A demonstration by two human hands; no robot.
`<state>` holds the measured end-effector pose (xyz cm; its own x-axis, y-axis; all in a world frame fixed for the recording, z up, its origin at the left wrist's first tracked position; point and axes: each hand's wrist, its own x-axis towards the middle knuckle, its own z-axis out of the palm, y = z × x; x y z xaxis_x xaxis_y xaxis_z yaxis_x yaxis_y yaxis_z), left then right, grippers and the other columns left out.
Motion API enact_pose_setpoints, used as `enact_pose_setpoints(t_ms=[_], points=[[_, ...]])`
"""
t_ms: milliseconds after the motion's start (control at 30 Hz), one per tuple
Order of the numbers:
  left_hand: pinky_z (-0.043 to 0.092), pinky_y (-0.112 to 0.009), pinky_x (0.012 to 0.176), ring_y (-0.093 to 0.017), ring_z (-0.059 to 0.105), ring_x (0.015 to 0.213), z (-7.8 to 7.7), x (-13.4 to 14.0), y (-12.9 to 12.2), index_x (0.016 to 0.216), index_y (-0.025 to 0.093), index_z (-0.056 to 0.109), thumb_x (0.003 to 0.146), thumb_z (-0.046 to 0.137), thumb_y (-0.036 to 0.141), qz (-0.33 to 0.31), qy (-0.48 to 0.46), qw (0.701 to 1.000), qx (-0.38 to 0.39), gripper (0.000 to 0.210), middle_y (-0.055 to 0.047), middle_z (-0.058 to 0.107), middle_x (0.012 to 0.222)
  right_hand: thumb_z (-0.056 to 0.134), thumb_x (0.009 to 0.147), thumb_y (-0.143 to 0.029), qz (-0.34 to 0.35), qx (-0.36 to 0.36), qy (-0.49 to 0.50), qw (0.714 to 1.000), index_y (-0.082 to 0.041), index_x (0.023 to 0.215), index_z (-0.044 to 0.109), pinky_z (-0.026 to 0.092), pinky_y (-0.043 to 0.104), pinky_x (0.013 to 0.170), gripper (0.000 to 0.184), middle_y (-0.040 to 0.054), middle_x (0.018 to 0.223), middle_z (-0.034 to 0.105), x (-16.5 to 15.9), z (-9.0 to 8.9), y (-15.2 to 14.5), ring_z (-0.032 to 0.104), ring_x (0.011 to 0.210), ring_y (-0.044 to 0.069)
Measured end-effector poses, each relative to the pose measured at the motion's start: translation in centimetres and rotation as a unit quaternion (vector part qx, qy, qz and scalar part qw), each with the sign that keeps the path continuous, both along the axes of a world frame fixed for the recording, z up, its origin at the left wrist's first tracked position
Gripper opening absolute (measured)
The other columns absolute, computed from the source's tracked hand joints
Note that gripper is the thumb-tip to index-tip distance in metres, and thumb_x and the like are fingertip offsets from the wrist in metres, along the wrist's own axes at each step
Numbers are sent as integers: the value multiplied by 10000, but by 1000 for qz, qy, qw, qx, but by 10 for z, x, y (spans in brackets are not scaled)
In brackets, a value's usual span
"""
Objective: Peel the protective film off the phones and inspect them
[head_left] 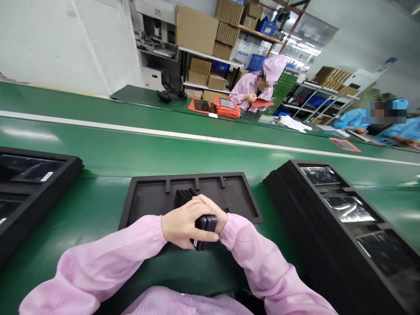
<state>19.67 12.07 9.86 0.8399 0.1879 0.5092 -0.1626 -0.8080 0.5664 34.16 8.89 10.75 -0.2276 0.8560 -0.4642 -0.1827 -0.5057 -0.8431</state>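
My left hand [181,222] and my right hand [212,209] are closed together around a stack of black phone-like devices [205,224]. The stack stands on edge, and its ends show past my fingers at the front and back. My left thumb lies across the near end; most of my right fingers are hidden behind the left hand. Just beneath and beyond the hands lies a black foam tray [151,199] with several short dividers along its far side. No device shows in the visible part of its recess.
Black trays with film-covered screens stand at left [36,186] and in a tall stack at right [295,210]. A white strip [206,139] crosses the green bench. Beyond it, a person in pink [252,89] handles orange sheets; others in blue sit at far right.
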Motion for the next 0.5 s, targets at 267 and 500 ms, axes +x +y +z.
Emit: enact_pose_setpoints(t_ms=[267, 500], points=[[463, -510, 1038, -347, 574, 1180, -9, -22, 10, 1251, 276, 578, 499, 892, 216, 194, -161, 939, -232, 817, -145, 562, 1249, 625, 809, -648, 46, 46, -308, 949, -190, 1264, 614, 553, 429, 779, 646, 96, 898, 705, 29, 3, 9, 694, 861, 288], [424, -507, 1085, -336, 553, 1200, -20, -26, 20, 1346, 321, 472, 522, 873, 178, 183, -201, 928, -255, 927, -100, 541, 1237, 935, 383, -379, 59, 318, -228, 918, -206, 1344, 582, 400, 475, 1122, 1038, 111, 1409, 538, 27, -8, 20, 520, 1307, 312]])
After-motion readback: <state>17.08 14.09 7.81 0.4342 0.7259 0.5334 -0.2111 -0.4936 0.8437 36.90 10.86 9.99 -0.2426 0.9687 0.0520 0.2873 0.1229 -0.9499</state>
